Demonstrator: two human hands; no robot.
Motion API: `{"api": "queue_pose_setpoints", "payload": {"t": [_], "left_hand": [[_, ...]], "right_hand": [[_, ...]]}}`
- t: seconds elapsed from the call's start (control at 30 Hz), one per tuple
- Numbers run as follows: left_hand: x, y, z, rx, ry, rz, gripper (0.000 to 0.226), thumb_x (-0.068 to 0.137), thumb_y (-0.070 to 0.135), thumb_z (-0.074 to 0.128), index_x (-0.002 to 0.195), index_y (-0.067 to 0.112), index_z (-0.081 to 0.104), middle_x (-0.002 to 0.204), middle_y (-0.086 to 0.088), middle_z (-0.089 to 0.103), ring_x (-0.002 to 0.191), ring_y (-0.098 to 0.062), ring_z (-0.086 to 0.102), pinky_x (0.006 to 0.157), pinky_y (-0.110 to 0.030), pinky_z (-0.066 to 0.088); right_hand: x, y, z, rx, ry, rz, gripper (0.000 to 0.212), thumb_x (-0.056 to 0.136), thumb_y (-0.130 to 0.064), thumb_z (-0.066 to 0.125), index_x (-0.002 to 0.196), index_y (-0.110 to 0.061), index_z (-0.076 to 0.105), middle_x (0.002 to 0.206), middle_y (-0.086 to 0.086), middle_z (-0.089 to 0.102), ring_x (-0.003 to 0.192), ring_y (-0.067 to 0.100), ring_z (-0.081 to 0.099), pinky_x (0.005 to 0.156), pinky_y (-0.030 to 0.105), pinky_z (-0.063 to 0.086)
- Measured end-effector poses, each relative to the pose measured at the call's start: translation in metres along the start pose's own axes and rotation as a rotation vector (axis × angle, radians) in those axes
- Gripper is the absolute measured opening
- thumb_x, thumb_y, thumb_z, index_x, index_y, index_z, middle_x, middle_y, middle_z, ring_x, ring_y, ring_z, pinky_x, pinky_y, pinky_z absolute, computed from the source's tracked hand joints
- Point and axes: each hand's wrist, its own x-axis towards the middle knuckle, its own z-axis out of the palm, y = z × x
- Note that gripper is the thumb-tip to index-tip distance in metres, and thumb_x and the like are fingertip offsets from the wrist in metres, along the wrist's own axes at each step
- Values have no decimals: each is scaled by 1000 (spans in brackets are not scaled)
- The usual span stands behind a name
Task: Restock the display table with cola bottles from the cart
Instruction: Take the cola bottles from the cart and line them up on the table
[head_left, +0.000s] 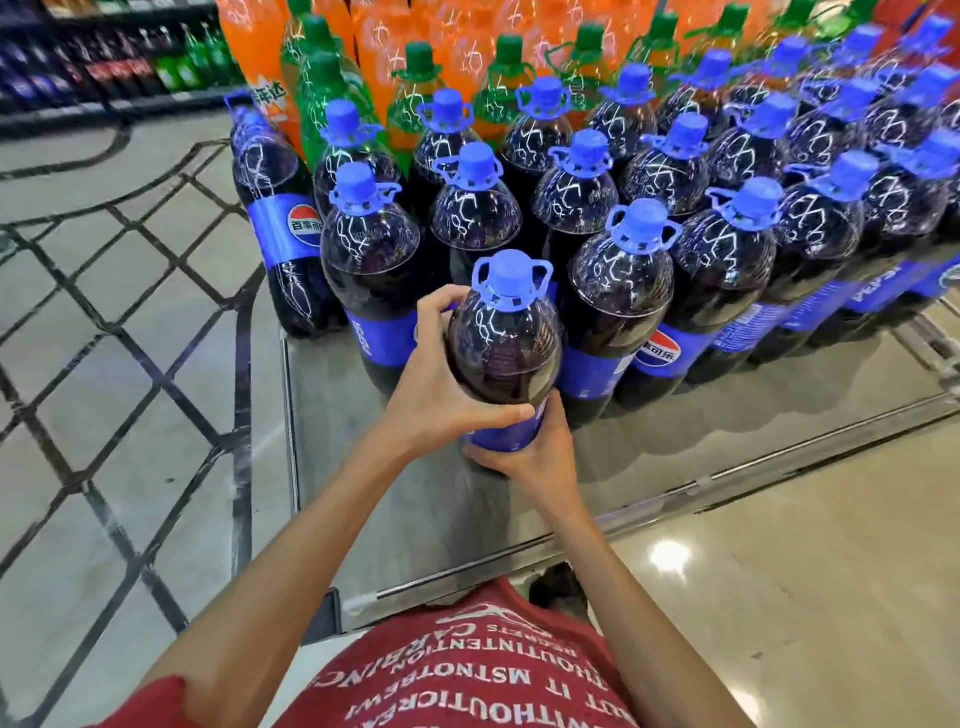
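A large cola bottle (506, 343) with a blue cap and blue label stands at the front of the display table (675, 457). My left hand (441, 384) grips its left side, thumb across the front just above the label. My right hand (535, 457) holds it lower down around the label, from the near right. Several more cola bottles (618, 291) with blue caps stand in rows behind and to the right of it on the table. The cart is not in view.
Green-capped orange soda bottles (415, 88) and green bottles (322, 98) fill the back rows. The table's metal edge (701, 483) runs along the near side. Tiled floor with dark line pattern (130, 364) lies left; shelves of drinks (104, 67) stand far left.
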Motion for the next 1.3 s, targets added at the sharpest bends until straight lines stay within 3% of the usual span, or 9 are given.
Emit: {"api": "queue_pose_setpoints", "payload": {"t": [0.13, 0.27, 0.37, 0.5, 0.67, 0.83, 1.2, 1.3], "left_hand": [[4, -1, 1, 20, -32, 18, 113, 48, 21, 98, 135, 25, 27, 120, 39, 47, 123, -8, 54, 107, -28, 44], [6, 0, 1, 38, -28, 16, 114, 49, 25, 100, 136, 27, 27, 130, 25, 46, 125, -6, 52, 109, -31, 44], [9, -2, -2, 58, -47, 29, 117, 50, 33, 100, 141, 27, 26, 139, 8, 45, 133, -13, 48, 114, -40, 40], [13, -7, -9, 114, -65, 33, 117, 53, 43, 98, 146, 27, 29, 146, 2, 43, 136, -24, 46, 112, -50, 40], [16, -7, -15, 115, -104, 20, 116, 58, 32, 99, 151, 22, 29, 146, 0, 43, 134, -21, 49, 106, -48, 48], [15, -4, -16, 96, -103, 12, 113, 59, 24, 99, 149, 20, 31, 144, 3, 45, 132, -17, 49, 105, -48, 49], [12, -8, -11, 97, -56, -9, 113, 62, 20, 98, 151, 14, 29, 147, 2, 42, 130, -8, 48, 103, -39, 51], [17, -11, -12, 118, -33, -7, 114, 63, 23, 98, 152, 13, 28, 148, 1, 40, 134, -11, 45, 106, -43, 49]], "right_hand": [[-1, -3, -1, -40, 50, -24, 88, 49, -29, 102, 118, -40, 48, 118, -10, 59, 110, 3, 61, 92, 26, 52], [-2, -2, -1, -180, 82, -40, 94, 52, -46, 98, 129, -19, 51, 118, -12, 46, 111, 10, 55, 82, 21, 45], [-1, -1, 4, -239, 130, -37, 92, 52, -48, 97, 125, -13, 52, 116, -9, 46, 110, 16, 55, 78, 27, 46], [-4, -3, 9, -326, 196, -37, 102, 54, -51, 95, 135, -10, 48, 134, -1, 45, 120, 20, 53, 81, 33, 49], [-5, -7, 10, -379, 248, -18, 109, 55, -54, 94, 143, -14, 44, 142, 4, 43, 129, 26, 50, 85, 45, 54], [-8, -9, 13, -315, 308, 15, 112, 53, -50, 96, 145, -20, 39, 138, -2, 45, 129, 22, 50, 87, 43, 51], [-4, -4, 18, -352, 317, -3, 110, 58, -57, 92, 146, -16, 40, 139, 5, 45, 130, 28, 50, 81, 45, 52], [1, -6, 22, -350, 319, 0, 109, 59, -56, 92, 146, -15, 42, 139, 7, 44, 130, 30, 48, 81, 47, 53]]}}
